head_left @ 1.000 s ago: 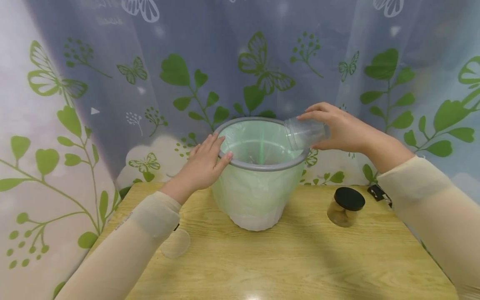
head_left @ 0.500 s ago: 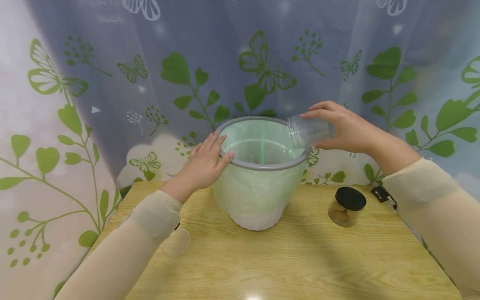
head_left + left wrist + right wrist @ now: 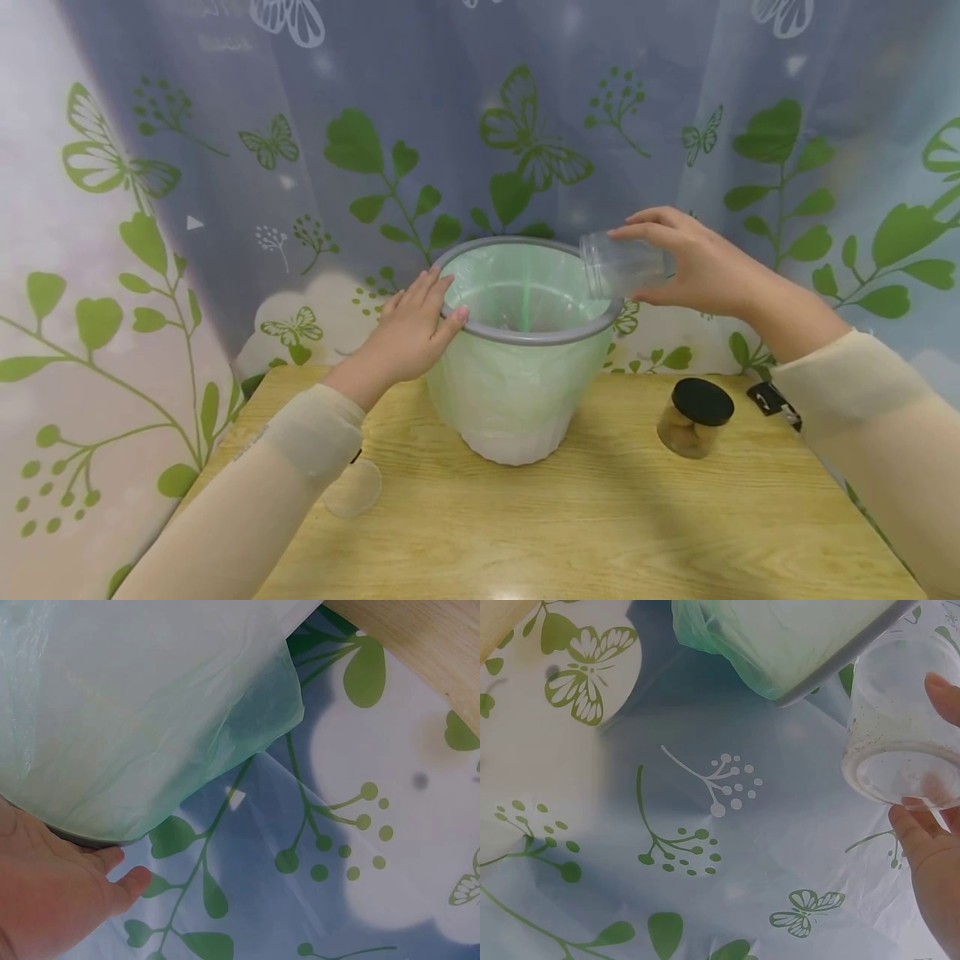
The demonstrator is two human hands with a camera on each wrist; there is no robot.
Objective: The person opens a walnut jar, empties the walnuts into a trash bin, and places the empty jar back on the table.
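My right hand [image 3: 701, 258] holds a clear plastic jar [image 3: 630, 262] tipped on its side, its mouth at the right rim of a bin. Brown specks cling to the wall of the jar [image 3: 877, 742] near its base in the right wrist view. The white bin [image 3: 517, 437] stands upright on the table, lined with a pale green plastic bag [image 3: 517, 375] under a grey rim ring [image 3: 525, 337]. On the left side of that rim rests my left hand [image 3: 408, 329], fingers fairly straight, thumb on the edge. What lies at the bin's bottom is hard to make out.
A lidded jar [image 3: 696, 417] with a black top and brownish contents stands right of the bin. A clear round lid [image 3: 354, 487] lies beside my left sleeve. Some small black item [image 3: 772, 404] sits at the table's right edge. A patterned curtain [image 3: 420, 75] hangs behind.
My right hand has drawn the tilted jar slightly to the right, so its mouth sits less far over the bin. My left hand stays on the rim.
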